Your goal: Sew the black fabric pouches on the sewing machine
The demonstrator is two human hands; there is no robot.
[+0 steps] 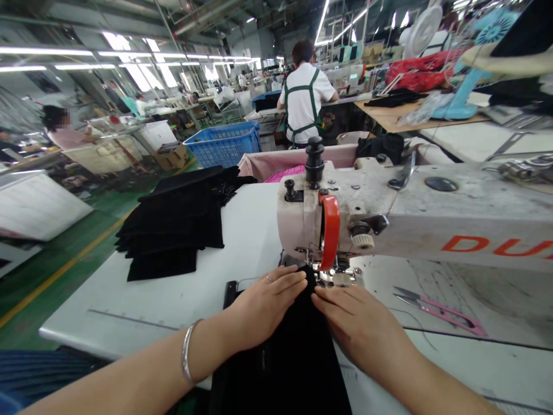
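The black fabric [285, 357] runs off the bottom edge, and its front end is covered by the left hand [263, 305] and right hand [354, 323], whose fingertips hide where it meets the needle. The needle itself sits behind the orange guard [330, 230] and cannot be made out. The sewing machine [410, 213] is cut by the right edge, its red lettering broken off. A distant person's face at far left is blurred.

fabric stack [173, 222] left of sewing machine [389, 213], snips [436, 311] right
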